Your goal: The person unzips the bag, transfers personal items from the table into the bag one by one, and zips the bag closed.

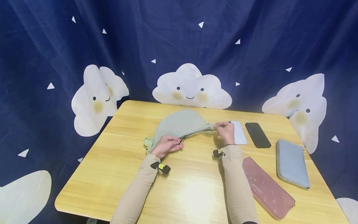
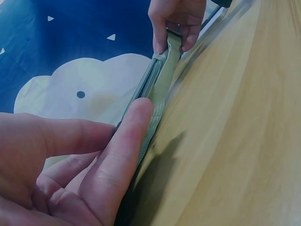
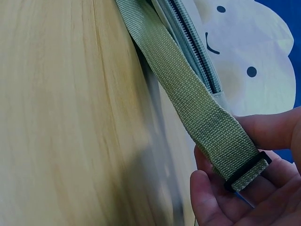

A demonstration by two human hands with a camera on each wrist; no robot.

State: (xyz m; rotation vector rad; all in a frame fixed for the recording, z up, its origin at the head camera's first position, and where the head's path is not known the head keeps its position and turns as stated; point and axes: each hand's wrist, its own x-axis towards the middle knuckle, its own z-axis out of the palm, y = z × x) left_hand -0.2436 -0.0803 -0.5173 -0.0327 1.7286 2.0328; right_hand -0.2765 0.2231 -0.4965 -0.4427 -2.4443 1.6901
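Note:
A pale green waist bag [image 1: 180, 124] lies on the wooden table, its curved side toward the curtain and its zip edge toward me. My left hand [image 1: 167, 146] pinches the dark zipper pull between thumb and fingers near the bag's left end. In the right wrist view the zipper [image 3: 190, 37] shows its dark teeth beside the green webbing strap [image 3: 188, 94]. With my right hand [image 1: 226, 133] I grip the bag's right end, where the strap meets it. A black strap slider [image 3: 247, 170] sits against those fingers.
Right of the bag lie a white flat rectangular item [image 1: 239, 133], partly behind my right hand, and a black phone [image 1: 258, 135]. Nearer me are a dark pink pouch [image 1: 267, 186] beside my right forearm and a blue-grey zip case [image 1: 292, 163]. A cloud-patterned curtain [image 1: 179, 37] hangs behind the table [image 1: 106, 180].

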